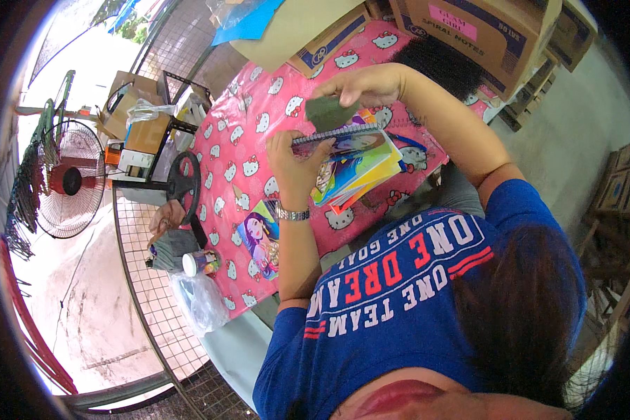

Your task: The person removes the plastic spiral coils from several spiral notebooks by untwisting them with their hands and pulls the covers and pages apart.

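My left hand (294, 162), with a metal watch on its wrist, grips a stack of spiral notebooks (360, 171) by its left end. Their covers are brightly coloured, and a wire coil (343, 133) runs along the far edge. My right hand (371, 85) pinches a dark green flat piece (329, 113), perhaps a scouring pad, just beyond the coil. Whether that piece touches the wire, I cannot tell. On the pink patterned tablecloth (255, 126), left of my left forearm, lies a notebook or card with a cartoon figure (259, 240).
Cardboard boxes (469, 38) stand at the far right, beside a heap of black bristly strands (441, 66). Leftward are a black ring-shaped wheel (183, 187), a white-lidded jar (191, 264), a clear plastic bag (201, 301) and a standing fan (71, 180).
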A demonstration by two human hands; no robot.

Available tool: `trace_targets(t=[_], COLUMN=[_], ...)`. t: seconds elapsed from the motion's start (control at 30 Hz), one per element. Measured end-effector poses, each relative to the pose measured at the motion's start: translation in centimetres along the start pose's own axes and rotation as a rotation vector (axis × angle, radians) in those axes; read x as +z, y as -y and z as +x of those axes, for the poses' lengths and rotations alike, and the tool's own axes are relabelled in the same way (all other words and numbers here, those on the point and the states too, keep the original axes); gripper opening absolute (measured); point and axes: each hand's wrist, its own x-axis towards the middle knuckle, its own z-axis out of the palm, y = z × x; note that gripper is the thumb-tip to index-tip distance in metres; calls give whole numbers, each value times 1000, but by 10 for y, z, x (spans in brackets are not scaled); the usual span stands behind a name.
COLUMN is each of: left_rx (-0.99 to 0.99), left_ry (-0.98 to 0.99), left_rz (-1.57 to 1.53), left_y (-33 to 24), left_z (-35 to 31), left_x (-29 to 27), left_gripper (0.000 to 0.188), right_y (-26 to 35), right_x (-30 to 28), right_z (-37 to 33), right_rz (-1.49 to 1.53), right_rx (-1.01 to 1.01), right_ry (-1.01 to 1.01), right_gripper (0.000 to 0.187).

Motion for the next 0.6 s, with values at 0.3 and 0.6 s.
trace_targets(t=[0.3,0.6], left_rx=[-97,-100], left_ry=[42,70], left_rz=[-20,-138], left_y=[29,35], left_z=[-8,-5], left_x=[-8,-7], left_gripper=[38,29], right_y=[12,-1], right_x=[-4,-10], right_z=[17,44], right_rz=[76,-316], right_rx=[70,174], right_ry=[56,114], right_gripper=[59,64])
